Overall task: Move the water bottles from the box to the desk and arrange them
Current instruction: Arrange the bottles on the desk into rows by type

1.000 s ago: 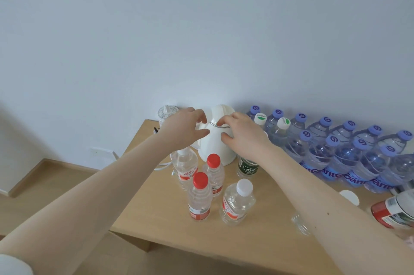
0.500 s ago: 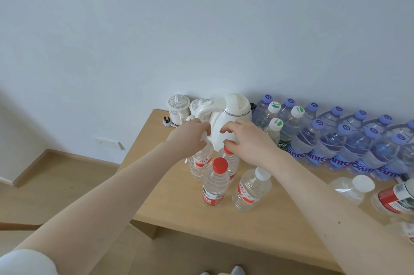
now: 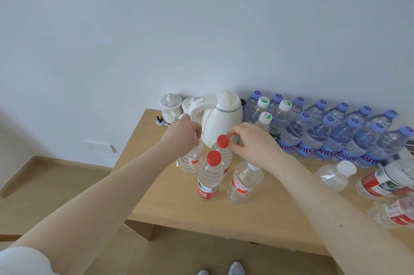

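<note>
- On the light wooden desk (image 3: 156,196), four small clear plastic bottles are set upright in a tight cluster just in front of a white plastic electric kettle (image 3: 224,115)
- The left hand (image 3: 182,134) is curled over the top of the rear left clear bottle with a red-and-white label (image 3: 190,160); its fingers are pressed together round the neck, and the cap is hidden completely beneath them
- The right hand (image 3: 255,144) is held just beside the rear red-capped clear bottle (image 3: 223,142); thumb and forefinger are curved towards the right edge of the cap, but whether it is actually pinched cannot be told
- The front red-capped clear bottle (image 3: 210,176) is seen whole and is touched by neither hand
- Just to its right, the clear bottle with a white cap and red label (image 3: 243,183) has its cap half covered by the right wrist
- Two rows of purple-capped clear water bottles (image 3: 336,138) are lined up along the wall right of the kettle; three bottles with white-and-green caps (image 3: 263,104) are placed between them and the kettle, their lower parts hidden by the right hand
- Two white lidded ceramic cups (image 3: 170,105) are partly screened by the kettle handle
- Near the right edge, a clear white-capped bottle lying on its side (image 3: 333,174) is seen, and two red-labelled bottles (image 3: 387,181) beyond it are blurred and cut off by the frame
- A brown shape under the desk edge (image 3: 139,228) cannot be identified
</note>
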### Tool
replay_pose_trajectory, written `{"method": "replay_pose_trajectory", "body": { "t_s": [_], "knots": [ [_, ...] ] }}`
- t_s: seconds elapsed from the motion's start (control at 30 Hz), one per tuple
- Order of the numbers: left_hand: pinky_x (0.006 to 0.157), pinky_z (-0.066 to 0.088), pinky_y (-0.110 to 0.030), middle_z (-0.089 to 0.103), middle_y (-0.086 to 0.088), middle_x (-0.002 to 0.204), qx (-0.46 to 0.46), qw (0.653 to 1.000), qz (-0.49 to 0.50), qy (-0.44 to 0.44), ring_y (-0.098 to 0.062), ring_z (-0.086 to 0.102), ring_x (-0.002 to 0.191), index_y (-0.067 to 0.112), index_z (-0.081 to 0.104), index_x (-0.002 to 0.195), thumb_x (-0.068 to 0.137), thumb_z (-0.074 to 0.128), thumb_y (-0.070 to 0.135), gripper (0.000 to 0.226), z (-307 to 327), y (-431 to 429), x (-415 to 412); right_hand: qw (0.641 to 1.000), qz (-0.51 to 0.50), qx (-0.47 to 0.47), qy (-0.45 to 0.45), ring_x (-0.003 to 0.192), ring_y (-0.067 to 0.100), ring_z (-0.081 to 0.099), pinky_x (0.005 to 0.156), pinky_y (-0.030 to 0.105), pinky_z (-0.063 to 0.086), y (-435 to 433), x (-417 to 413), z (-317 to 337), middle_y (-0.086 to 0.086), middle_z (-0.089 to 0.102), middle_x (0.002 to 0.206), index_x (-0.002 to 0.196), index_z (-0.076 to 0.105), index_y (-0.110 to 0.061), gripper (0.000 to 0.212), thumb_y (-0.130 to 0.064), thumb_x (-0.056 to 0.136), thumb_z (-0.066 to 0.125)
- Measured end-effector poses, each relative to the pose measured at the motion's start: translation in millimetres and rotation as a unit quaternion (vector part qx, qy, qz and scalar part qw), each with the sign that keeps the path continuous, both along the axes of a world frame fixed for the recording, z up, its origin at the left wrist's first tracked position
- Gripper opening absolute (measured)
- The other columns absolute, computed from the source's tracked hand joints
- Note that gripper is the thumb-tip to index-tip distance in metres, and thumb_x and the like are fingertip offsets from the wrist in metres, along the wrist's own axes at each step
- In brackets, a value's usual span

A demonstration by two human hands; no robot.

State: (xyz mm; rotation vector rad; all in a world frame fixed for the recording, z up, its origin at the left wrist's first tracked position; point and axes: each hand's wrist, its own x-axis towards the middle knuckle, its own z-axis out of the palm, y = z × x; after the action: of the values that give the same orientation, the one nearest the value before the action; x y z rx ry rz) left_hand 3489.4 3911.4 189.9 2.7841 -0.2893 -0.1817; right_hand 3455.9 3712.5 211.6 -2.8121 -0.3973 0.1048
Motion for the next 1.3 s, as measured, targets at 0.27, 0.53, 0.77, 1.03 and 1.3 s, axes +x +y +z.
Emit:
{"method": "replay_pose_trajectory", "body": {
  "t_s": [0.27,0.53,0.77,1.03,1.3],
  "knots": [
    [0.068,0.042,-0.032,0.041,-0.01,0.109,0.039,0.998,0.049,0.007,-0.029,0.05,0.081,0.015,0.058,0.105,0.093,0.055,0.018,0.013,11,3,-27,0.996,-0.026,-0.088,0.013,0.114,0.02,0.046,0.077,0.03,0.038,-19,-30,-17,-0.001,0.052,0.119,0.125,0.053,-0.029,0.048,-0.058,0.087,0.056],
    [0.055,0.034,-0.026,0.035,-0.006,0.102,-0.002,0.988,0.151,0.031,-0.022,0.049,0.07,0.017,0.053,0.105,0.074,0.079,0.019,0.04,24,10,-83,0.998,-0.036,-0.011,0.054,0.1,0.026,0.053,0.077,0.033,0.043,-30,-58,-33,0.006,0.044,0.117,0.121,0.048,-0.016,0.045,-0.027,0.082,0.068],
    [0.058,0.037,-0.028,0.035,-0.006,0.105,0.011,0.981,0.192,0.023,-0.021,0.047,0.069,0.012,0.054,0.111,0.08,0.076,0.026,0.041,31,-8,-144,0.997,-0.021,0.075,0.019,0.093,0.026,0.051,0.074,0.031,0.038,-45,-97,-30,0.002,0.038,0.103,0.115,0.056,-0.012,0.034,-0.022,0.085,0.068],
    [0.056,0.032,-0.022,0.043,-0.001,0.097,-0.087,0.985,0.146,-0.016,-0.016,0.044,0.079,0.012,0.056,0.101,0.079,0.076,0.032,0.035,49,-45,-207,0.965,-0.059,0.245,-0.072,0.094,0.016,0.05,0.077,0.025,0.037,-79,-154,2,0.0,0.055,0.106,0.118,0.056,-0.011,0.039,-0.023,0.084,0.073],
    [0.066,0.04,-0.032,0.042,-0.004,0.108,-0.079,0.99,0.094,-0.074,-0.024,0.049,0.086,0.014,0.052,0.123,0.086,0.065,0.041,0.047,69,-115,-203,0.965,-0.066,0.239,-0.09,0.099,0.014,0.051,0.071,0.017,0.03,-117,-186,25,0.004,0.061,0.118,0.124,0.055,-0.012,0.038,-0.021,0.089,0.067]
  ]
}}
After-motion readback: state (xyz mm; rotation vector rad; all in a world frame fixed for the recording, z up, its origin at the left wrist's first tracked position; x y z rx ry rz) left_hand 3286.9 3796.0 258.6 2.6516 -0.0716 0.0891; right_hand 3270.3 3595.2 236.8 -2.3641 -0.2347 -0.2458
